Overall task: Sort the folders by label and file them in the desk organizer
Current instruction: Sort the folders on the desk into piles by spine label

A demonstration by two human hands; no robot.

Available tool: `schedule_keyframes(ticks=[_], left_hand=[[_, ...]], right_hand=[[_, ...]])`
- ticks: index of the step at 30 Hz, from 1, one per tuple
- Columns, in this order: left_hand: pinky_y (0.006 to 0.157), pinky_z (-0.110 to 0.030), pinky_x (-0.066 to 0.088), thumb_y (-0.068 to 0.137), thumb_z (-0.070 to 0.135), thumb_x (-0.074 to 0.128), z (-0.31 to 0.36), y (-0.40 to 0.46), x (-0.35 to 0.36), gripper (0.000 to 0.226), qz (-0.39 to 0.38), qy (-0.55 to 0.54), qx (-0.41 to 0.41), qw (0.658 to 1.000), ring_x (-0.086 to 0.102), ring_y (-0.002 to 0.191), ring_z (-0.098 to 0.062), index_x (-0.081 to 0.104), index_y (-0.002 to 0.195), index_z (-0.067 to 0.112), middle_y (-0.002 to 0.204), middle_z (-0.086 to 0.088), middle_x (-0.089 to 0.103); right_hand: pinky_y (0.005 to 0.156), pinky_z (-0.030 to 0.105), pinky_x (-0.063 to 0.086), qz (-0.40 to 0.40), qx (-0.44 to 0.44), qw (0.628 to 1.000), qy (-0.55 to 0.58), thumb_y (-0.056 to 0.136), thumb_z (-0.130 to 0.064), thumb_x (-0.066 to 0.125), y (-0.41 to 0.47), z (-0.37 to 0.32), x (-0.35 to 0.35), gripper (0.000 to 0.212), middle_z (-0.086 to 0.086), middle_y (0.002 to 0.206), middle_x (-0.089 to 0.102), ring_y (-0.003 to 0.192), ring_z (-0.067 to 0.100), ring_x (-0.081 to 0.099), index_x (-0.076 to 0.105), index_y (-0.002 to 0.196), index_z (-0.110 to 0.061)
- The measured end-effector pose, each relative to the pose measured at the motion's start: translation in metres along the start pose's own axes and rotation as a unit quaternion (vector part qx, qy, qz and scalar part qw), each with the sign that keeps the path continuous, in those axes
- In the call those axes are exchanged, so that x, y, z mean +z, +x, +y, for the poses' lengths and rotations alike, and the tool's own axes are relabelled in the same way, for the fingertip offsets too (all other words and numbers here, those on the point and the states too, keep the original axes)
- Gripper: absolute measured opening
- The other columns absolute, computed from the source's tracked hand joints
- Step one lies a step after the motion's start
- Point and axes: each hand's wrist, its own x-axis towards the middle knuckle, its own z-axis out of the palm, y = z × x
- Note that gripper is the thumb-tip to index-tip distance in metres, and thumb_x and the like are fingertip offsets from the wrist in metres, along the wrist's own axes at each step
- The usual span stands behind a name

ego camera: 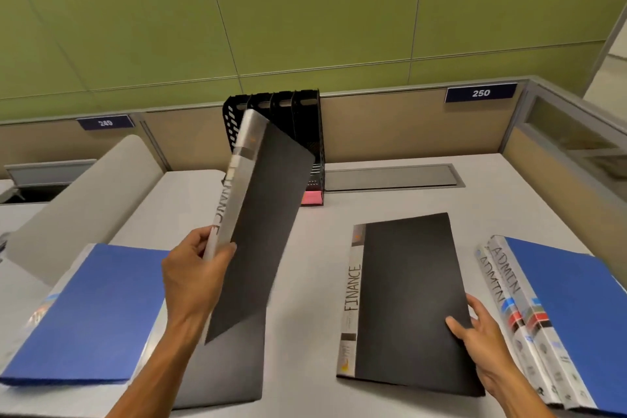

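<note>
My left hand [195,276] grips the spine of a black FINANCE folder [264,214] and holds it up, tilted, its top end in front of the black desk organizer [305,115] at the back of the desk. Under it lies another dark folder [230,370], flat on the desk. My right hand [481,332] rests on the right edge of a second black FINANCE folder [403,299] that lies flat, fingers over its cover. Two blue ADMIN folders [559,309] are stacked at the right. A blue folder [91,316] lies at the left.
The organizer has several upright slots, and a pink item [312,197] shows at its base. A grey cable cover [390,177] is set into the desk behind. A beige partition [407,125] with a 250 plate closes the back; a glass panel stands at the right.
</note>
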Motion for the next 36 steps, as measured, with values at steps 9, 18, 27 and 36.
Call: schedule_keyframes(ticks=[9, 18, 27, 36], left_hand=[[0.065, -0.043, 0.063, 0.093, 0.034, 0.069, 0.009, 0.007, 0.047, 0.016, -0.257, -0.250, -0.198, 0.913, 0.077, 0.075, -0.031, 0.075, 0.102, 0.023, 0.091, -0.003, 0.079], [0.078, -0.053, 0.062, 0.097, 0.036, 0.063, -0.033, -0.030, 0.124, 0.029, -0.425, -0.249, -0.280, 0.824, 0.076, 0.086, -0.035, 0.068, 0.116, 0.015, 0.099, -0.012, 0.078], [0.084, -0.051, 0.062, 0.101, 0.038, 0.056, -0.052, -0.065, 0.150, 0.034, -0.440, -0.243, -0.317, 0.804, 0.072, 0.102, -0.029, 0.053, 0.133, 0.028, 0.120, -0.003, 0.071], [0.102, -0.053, 0.052, 0.103, 0.043, 0.049, -0.013, -0.126, 0.187, 0.047, -0.441, -0.186, -0.274, 0.834, 0.062, 0.117, -0.025, 0.037, 0.146, 0.031, 0.135, 0.000, 0.058]], right_hand=[[0.104, 0.048, 0.049, -0.044, -0.008, 0.996, 0.079, 0.093, -0.006, 0.067, -0.013, -0.019, 0.017, 0.051, 0.004, 0.127, 0.069, 0.116, 0.024, 0.067, 0.056, 0.135, -0.032], [0.106, 0.043, 0.048, -0.056, -0.006, 0.990, 0.132, 0.077, -0.019, 0.083, -0.041, -0.034, 0.025, 0.060, -0.007, 0.138, 0.062, 0.131, 0.018, 0.054, 0.064, 0.129, -0.042], [0.089, 0.037, 0.056, -0.067, 0.079, 0.980, 0.167, 0.091, -0.044, 0.063, -0.050, -0.026, 0.013, 0.032, 0.005, 0.130, 0.067, 0.116, 0.021, 0.066, 0.074, 0.118, -0.031], [0.091, 0.018, 0.050, -0.027, 0.080, 0.978, -0.190, 0.093, -0.041, 0.067, -0.031, -0.038, -0.033, 0.056, -0.004, 0.152, 0.040, 0.116, 0.003, 0.057, 0.044, 0.143, -0.032]])
